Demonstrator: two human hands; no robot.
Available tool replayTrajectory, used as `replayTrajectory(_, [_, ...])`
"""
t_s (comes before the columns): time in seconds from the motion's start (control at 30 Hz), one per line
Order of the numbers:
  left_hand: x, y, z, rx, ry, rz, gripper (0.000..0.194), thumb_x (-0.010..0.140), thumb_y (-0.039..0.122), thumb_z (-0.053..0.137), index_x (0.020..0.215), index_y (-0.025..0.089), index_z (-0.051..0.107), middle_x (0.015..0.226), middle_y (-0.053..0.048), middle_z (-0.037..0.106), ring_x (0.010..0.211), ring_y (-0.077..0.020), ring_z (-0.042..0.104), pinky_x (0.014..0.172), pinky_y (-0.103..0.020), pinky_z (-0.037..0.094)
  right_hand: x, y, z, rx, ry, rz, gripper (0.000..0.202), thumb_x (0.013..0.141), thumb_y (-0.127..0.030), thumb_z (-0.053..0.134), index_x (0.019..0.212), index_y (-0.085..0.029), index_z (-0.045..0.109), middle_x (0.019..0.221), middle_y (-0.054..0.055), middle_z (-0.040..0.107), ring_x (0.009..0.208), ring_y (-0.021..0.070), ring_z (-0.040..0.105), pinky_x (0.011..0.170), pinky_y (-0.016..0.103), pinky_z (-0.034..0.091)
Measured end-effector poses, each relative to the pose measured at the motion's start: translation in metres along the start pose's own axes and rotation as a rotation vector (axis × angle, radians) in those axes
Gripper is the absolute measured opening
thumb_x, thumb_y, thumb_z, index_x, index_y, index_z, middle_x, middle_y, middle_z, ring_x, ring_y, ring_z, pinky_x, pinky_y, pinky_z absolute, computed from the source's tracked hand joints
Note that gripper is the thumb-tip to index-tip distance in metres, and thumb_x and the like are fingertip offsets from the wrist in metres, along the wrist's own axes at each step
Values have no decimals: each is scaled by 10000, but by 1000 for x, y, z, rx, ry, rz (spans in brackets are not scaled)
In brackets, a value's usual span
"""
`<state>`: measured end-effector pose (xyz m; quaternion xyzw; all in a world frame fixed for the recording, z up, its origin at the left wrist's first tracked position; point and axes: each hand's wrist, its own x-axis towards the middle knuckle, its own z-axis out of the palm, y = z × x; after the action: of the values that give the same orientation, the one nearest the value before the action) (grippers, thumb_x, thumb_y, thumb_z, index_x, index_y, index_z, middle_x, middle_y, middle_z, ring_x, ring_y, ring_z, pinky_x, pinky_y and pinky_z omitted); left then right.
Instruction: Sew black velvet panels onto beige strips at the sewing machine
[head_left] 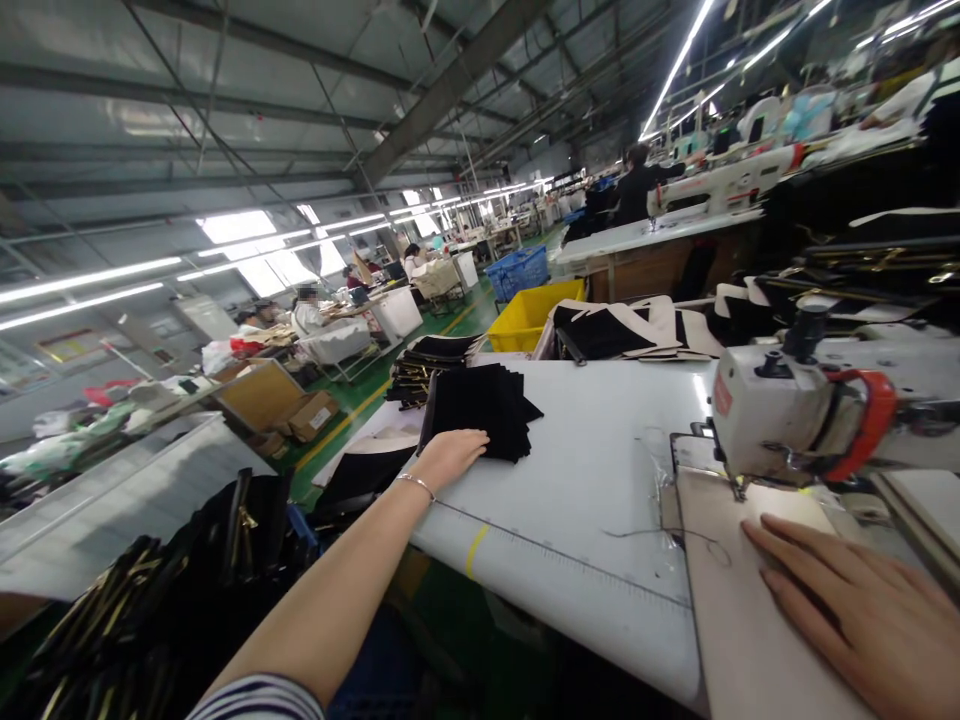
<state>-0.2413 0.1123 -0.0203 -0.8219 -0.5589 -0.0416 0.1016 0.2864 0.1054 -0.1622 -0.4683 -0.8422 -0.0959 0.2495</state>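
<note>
My left hand (452, 457), with a bracelet at the wrist, reaches to the near edge of a stack of black fabric pieces (474, 405). Its fingers are stretched out over the stack's edge; the thumb is hidden. My right hand (862, 600) lies flat with fingers spread on a beige fabric panel (739, 610). That panel lies on the bed of a white sewing machine (787, 400), with its far end beside the needle. Loose dark thread (705, 540) trails from the panel's left side onto the white sewing table (577, 470).
Behind the stack are a pile of black pieces with gold zippers (427, 370), a yellow bin (529, 315) and black-and-beige pieces (630, 328). More zippered black pieces (150, 600) are heaped at lower left. A co-worker in dark clothes (636, 188) is beyond.
</note>
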Motion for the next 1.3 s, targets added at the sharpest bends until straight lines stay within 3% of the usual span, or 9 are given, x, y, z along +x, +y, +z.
replayTrajectory(0.1, [2,0,-4,24,-23,17,312,914,116,473,1184,169,620,1204,-99,649,1128,-210,609,1014,-360,468,2,-2,-5,-47,-42,-49,586,837,-534,457,1410,-415,429,1362,-24,535,1225,275,502,941,492,432])
replayTrajectory(0.23, [4,10,-5,25,-35,16,391,889,205,547,1278,174,556,1276,-112,600,1188,-236,567,1053,-390,436,5,-11,-14,-52,-37,-36,553,852,-518,434,1380,-363,488,1374,-10,522,1236,275,487,950,491,418])
replayTrajectory(0.4, [2,15,1,-13,-64,-14,579,802,62,524,1371,162,487,1413,-103,509,1304,-227,483,1123,-386,361,11,-20,-26,-21,-69,-11,547,867,-527,409,1364,-321,507,1373,-1,521,1237,276,481,994,484,382])
replayTrajectory(0.7, [10,-13,-19,-178,-90,-180,262,850,255,596,1083,251,714,1164,7,697,1109,-181,643,1020,-305,475,13,-26,-31,2,-70,-7,541,881,-506,398,1358,-281,516,1353,32,542,1249,282,472,1031,483,347])
replayTrajectory(0.93, [12,1,-28,-176,-75,-177,174,802,139,600,891,233,717,1070,1,717,1062,-169,651,1008,-301,474,15,-27,-34,-15,-73,3,524,891,-509,388,1347,-290,524,1358,19,536,1256,272,461,1021,469,351])
replayTrajectory(1.07, [14,6,-59,-86,60,-258,123,865,172,533,867,181,656,921,-61,690,926,-216,662,927,-354,506,14,-28,-35,-18,-75,9,521,899,-512,381,1350,-290,518,1360,22,532,1249,274,462,1013,476,355])
replayTrajectory(1.17, [12,26,-89,-20,265,-334,251,951,192,384,1124,144,559,1150,-124,607,1105,-258,590,993,-424,452,14,-29,-35,-19,-82,6,516,904,-498,390,1361,-287,505,1365,18,528,1249,263,460,1026,469,347])
replayTrajectory(1.23, [4,59,-97,-13,353,-301,301,967,196,345,1232,167,486,1264,-114,547,1189,-251,541,1029,-420,427,15,-30,-37,-20,-85,6,514,906,-491,402,1365,-280,499,1365,22,528,1247,260,461,1040,470,333])
replayTrajectory(1.3, [-11,107,-93,-49,291,-136,335,952,181,366,1267,216,477,1244,-77,573,1150,-228,570,1006,-376,453,16,-32,-40,-15,-87,11,508,912,-487,410,1364,-274,498,1369,30,524,1247,260,460,1045,473,326])
